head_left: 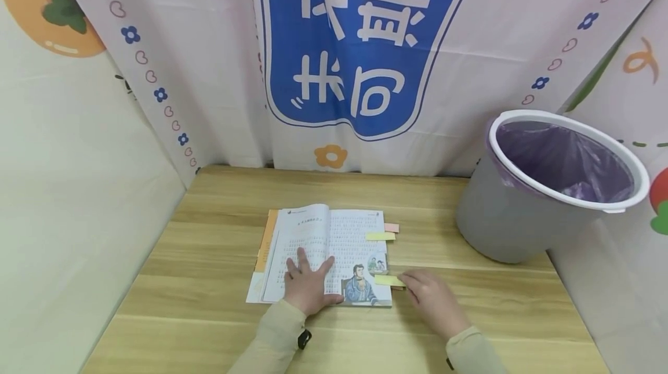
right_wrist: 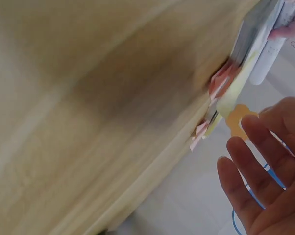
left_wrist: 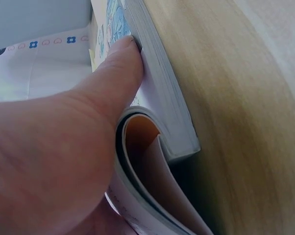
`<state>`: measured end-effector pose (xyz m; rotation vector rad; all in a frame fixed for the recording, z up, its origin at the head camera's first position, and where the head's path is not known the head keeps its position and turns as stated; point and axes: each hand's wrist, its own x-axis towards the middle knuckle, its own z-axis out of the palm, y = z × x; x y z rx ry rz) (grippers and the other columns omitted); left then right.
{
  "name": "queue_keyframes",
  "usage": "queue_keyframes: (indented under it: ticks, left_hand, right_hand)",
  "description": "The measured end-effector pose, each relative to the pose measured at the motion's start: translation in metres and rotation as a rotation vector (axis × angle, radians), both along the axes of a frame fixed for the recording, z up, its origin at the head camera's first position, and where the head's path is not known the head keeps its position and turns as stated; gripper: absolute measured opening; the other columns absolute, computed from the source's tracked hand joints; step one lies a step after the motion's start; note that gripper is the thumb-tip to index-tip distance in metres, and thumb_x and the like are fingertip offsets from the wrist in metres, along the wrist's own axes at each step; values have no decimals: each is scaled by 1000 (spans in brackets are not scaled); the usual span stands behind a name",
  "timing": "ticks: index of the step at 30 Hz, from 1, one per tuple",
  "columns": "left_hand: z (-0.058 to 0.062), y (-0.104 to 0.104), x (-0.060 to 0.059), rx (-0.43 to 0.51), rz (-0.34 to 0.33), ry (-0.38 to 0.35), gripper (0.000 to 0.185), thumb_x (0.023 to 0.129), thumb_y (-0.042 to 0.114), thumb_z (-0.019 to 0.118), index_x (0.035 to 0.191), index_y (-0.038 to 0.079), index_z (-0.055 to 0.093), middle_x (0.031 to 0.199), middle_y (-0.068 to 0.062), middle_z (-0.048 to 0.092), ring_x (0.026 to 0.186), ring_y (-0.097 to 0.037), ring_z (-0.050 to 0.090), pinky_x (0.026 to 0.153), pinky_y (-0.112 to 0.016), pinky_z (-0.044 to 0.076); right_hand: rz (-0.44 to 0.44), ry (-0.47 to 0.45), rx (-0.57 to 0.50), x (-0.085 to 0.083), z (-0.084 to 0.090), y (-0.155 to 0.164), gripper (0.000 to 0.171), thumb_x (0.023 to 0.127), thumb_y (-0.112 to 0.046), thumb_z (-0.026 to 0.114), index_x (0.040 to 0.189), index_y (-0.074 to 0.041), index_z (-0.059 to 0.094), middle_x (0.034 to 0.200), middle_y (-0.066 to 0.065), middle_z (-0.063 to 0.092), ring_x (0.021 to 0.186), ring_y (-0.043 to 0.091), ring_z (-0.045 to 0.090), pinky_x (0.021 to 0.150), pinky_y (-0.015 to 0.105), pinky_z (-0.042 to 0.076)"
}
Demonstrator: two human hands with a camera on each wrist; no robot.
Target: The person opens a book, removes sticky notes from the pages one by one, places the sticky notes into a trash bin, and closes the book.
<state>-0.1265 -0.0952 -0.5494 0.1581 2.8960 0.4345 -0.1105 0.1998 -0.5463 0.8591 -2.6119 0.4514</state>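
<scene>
An open book (head_left: 355,252) with printed text and a drawing of a seated figure lies on the table. My left hand (head_left: 307,284) rests with spread fingers on its left-hand page, and the thumb (left_wrist: 123,61) lies across the fold onto the right-hand page. At the lower right edge, a yellow sticky strip (head_left: 388,280) sticks out past the page. My right hand (head_left: 430,298) is at the outer end of this strip, its fingers (right_wrist: 262,181) extended and apart. In the right wrist view a gap shows between the yellow strip (right_wrist: 229,100) and the fingertips.
Another yellow strip (head_left: 381,236) and a pink strip (head_left: 391,227) stick out higher on the book's right edge. A grey bin (head_left: 506,217) lined with a purple bag stands at the table's back right. Printed cloth (head_left: 219,72) hangs behind the wooden table (head_left: 182,304).
</scene>
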Motion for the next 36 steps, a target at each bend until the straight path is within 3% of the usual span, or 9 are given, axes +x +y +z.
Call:
queue_keyframes:
  ticks: [14, 36]
  left_hand:
    - [-1, 0, 0, 6, 10, -8, 94, 70, 66, 76, 150, 30, 44, 153, -44, 6, 131, -71, 15, 101, -74, 29]
    - [6, 0, 3, -5, -5, -15, 92, 73, 66, 74, 151, 29, 43, 152, -44, 7, 131, -70, 17, 102, -72, 32]
  right_hand:
    - [107, 43, 79, -5, -14, -20, 38, 72, 2, 83, 108, -4, 74, 111, 10, 70, 102, 28, 66, 90, 40, 54]
    - [65, -13, 167, -11, -17, -21, 32, 77, 6, 78, 106, -6, 75, 113, 8, 68, 106, 27, 63, 95, 42, 52]
